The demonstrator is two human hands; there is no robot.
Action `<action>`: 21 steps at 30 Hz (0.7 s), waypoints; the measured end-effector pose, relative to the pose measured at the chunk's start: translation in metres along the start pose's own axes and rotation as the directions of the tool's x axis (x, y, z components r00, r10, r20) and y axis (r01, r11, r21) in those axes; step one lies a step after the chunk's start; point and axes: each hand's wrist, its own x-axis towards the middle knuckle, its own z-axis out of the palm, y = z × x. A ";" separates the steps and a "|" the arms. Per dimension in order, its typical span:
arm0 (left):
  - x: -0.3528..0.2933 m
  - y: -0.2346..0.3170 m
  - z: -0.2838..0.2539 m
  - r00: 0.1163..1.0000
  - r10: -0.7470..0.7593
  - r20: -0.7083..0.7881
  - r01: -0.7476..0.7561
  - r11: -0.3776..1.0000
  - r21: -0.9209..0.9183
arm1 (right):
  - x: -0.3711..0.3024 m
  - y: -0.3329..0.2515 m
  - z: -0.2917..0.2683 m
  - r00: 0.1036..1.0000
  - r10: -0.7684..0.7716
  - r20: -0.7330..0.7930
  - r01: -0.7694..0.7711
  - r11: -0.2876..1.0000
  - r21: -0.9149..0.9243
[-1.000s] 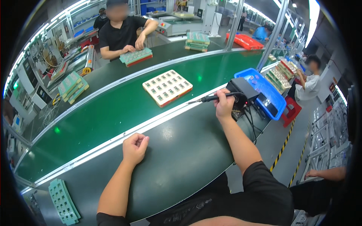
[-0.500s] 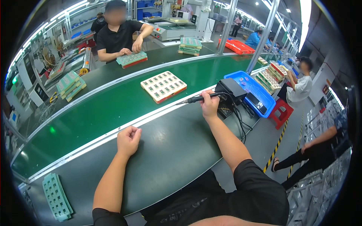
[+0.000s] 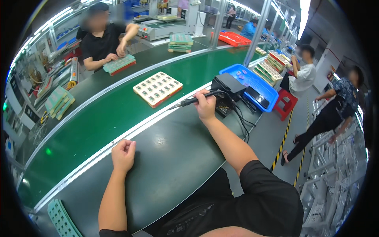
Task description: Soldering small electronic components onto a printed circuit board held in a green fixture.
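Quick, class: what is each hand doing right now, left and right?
Left hand: closed in a loose fist, holding nothing visible, resting on the bench.
Right hand: closed around a soldering iron.

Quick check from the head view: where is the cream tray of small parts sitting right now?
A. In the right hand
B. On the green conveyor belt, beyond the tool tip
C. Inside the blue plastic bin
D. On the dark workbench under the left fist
B: the cream rectangular tray of small parts lies flat on the green conveyor belt, past the tip of the black pen-shaped corded tool gripped in the right hand; the left hand rests fisted on the dark workbench.
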 end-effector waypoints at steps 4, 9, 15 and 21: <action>0.001 0.002 0.000 1.000 0.001 0.031 -0.001 1.000 0.002 | 0.001 -0.003 0.001 1.000 0.025 0.012 -0.026 0.999 0.024; 0.001 0.011 0.002 0.999 -0.004 0.052 0.003 0.999 0.032 | 0.003 -0.005 0.001 0.999 -0.029 0.014 0.029 1.000 0.009; -0.001 0.010 0.000 1.000 -0.012 0.022 0.010 0.999 0.050 | 0.002 -0.002 0.003 1.000 0.001 0.006 -0.001 1.000 0.009; 0.000 0.013 0.003 0.999 0.013 0.051 -0.015 0.998 0.053 | 0.003 -0.007 -0.003 1.000 0.004 0.021 -0.003 0.999 -0.035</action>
